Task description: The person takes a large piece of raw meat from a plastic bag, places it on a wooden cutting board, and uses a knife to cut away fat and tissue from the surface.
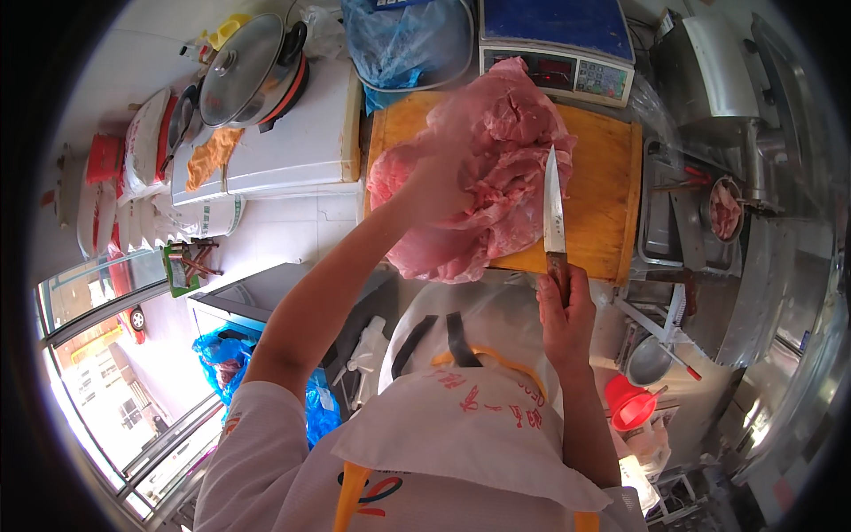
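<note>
A large slab of raw pink meat [505, 208] covers the left and middle of a wooden cutting board [607, 195]. My right hand [565, 312] is closed round the dark handle of a knife [553, 213] at the board's front edge. The blade points away from me, its tip beside the right edge of the meat. My left hand [443, 173] reaches over the meat and rests on or just above it. Motion smears its fingers, so their pose does not show.
Behind the board stand a blue-topped scale [554, 40] and a bin lined with blue plastic [408, 44]. A lidded pan [244, 75] sits on the white counter at left. To the right are a metal tray [660, 222] and a meat grinder [722, 75] with meat at its outlet.
</note>
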{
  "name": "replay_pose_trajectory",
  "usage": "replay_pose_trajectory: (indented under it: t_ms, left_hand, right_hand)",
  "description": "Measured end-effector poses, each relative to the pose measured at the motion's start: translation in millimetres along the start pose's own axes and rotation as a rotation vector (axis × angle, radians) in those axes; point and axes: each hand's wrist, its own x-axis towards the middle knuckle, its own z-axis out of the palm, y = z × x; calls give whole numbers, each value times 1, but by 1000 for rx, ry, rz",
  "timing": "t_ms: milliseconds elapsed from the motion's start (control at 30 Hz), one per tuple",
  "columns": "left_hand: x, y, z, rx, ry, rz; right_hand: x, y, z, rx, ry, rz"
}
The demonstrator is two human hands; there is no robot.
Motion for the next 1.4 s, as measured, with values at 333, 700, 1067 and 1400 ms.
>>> replay_pose_trajectory:
  t_ms: [333,700,1067,1400]
  left_hand:
    - [-25,12,-22,172,-14,240]
    - [-24,-24,15,55,394,334]
    - [-32,-22,19,162,436,412]
    - [-28,-31,15,261,474,525]
  right_hand:
    - [-4,-17,16,-334,-110,-35]
    - [-21,-40,54,-778,-226,-71]
    - [-20,-27,82,-780,-249,-26]
    - [-27,-51,65,-765,-368,211]
